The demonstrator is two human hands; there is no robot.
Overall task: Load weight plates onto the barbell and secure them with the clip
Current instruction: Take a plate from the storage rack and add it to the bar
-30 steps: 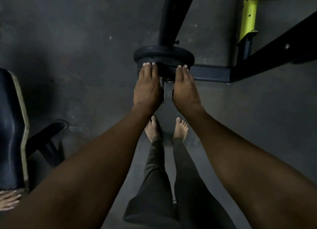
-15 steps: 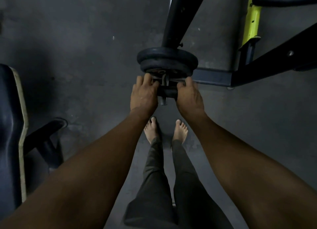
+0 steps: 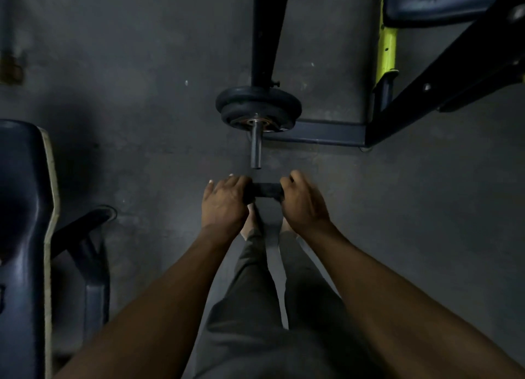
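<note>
Both hands hold one small dark plate (image 3: 267,191) between them, edge-on to the camera: the left hand (image 3: 224,205) curls its fingers round the plate's left side, the right hand (image 3: 302,204) curls round its right side, and the middle of the plate shows as a short dark band between the knuckles. It hangs in the air just short of the free end of the barbell sleeve (image 3: 256,145), not touching it, with a narrow strip of floor showing between the two. Further up the sleeve sit the loaded plates (image 3: 257,106), two dark discs stacked face to face, the nearer one smaller, with a metal ring at the hub where the sleeve passes through. A thin wire shape shows at the left of the sleeve just below the hub; whether that is the clip I cannot tell. Behind the loaded plates a black post (image 3: 267,32) rises out of the top of the view. To the right stands a dark rack frame (image 3: 326,131) with a yellow-green upright (image 3: 387,46), and a padded seat (image 3: 437,0) sits in the top right corner. A padded bench (image 3: 22,208) fills the left edge. Bare feet and grey trousers (image 3: 250,307) show below the hands on the dark concrete floor (image 3: 127,80).
</note>
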